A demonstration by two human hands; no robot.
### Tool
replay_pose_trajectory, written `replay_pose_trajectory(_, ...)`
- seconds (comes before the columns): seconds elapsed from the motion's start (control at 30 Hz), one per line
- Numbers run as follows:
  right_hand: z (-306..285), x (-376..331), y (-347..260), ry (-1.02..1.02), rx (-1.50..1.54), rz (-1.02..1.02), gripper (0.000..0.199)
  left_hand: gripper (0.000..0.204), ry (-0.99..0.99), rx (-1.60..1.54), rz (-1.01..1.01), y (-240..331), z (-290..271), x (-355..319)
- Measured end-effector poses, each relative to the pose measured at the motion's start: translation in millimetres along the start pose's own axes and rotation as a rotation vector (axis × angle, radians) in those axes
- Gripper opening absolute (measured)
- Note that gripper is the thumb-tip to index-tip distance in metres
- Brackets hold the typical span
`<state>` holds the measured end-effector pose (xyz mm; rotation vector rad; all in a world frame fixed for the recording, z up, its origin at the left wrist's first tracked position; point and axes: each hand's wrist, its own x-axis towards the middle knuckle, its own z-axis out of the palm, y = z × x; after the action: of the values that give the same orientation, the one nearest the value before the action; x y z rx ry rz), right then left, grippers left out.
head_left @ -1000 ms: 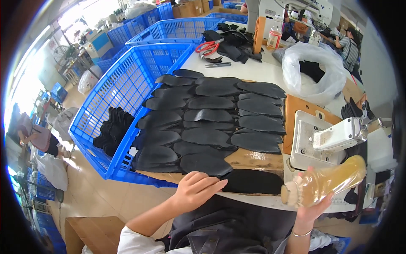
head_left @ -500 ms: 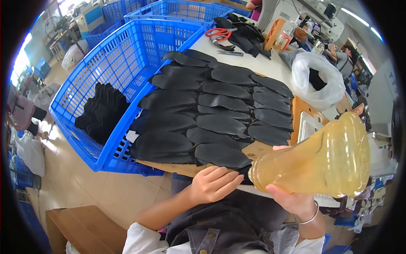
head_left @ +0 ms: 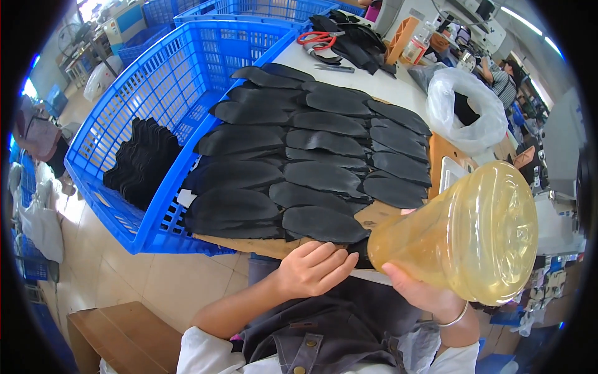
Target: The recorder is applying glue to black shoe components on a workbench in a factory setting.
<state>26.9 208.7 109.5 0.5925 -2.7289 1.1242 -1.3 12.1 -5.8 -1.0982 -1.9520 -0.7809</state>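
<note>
My right hand [head_left: 427,292] grips a yellowish see-through plastic bottle [head_left: 458,234]. The bottle is tipped over, its narrow end toward my left hand and its round base up and to the right; the mouth is not visible. With curled fingers, my left hand [head_left: 316,268] pinches at the edge of a small black piece [head_left: 359,250] by the narrow end. Most of that piece is hidden. Just beyond my hands, overlapping black oval pieces [head_left: 324,177] lie in rows on a brown cardboard sheet [head_left: 268,245].
On the left, a blue plastic crate [head_left: 140,227] holds a stack of black wavy-edged pieces [head_left: 142,161]. Red-handled cutters [head_left: 316,40] and tweezers [head_left: 334,68] lie at the back of the white table. A clear plastic bag [head_left: 439,103] stands at the right. A cardboard box [head_left: 128,336] sits lower left.
My right hand has turned the bottle, so its base now shows more and sits a little lower. The left hand stays beside the narrow end, fingers still curled. The view has shifted slightly.
</note>
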Motion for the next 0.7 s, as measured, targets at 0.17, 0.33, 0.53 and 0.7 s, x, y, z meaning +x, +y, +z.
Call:
replay_pose_trajectory(0.17, -36, -30, 26, -0.154, -0.766, -0.251, 0.067, 0.03, -0.002, 0.029, 0.003, 0, -2, 2)
replay_pose_trajectory(0.33, -61, -59, 11, 0.211, -0.336, 0.24, 0.065, 0.029, 0.008, 0.035, -0.01, 0, -1, 0)
replay_pose_trajectory(0.53, -50, -56, 5, 0.494, 0.242, 0.171, 0.061, 0.033, 0.007, 0.023, -0.015, -1, -2, -2)
replay_pose_trajectory(0.7, 2, -40, 35, 0.025, 0.235, -0.042, 0.065, 0.033, -0.011, -0.029, -0.051, 6, 6, -7)
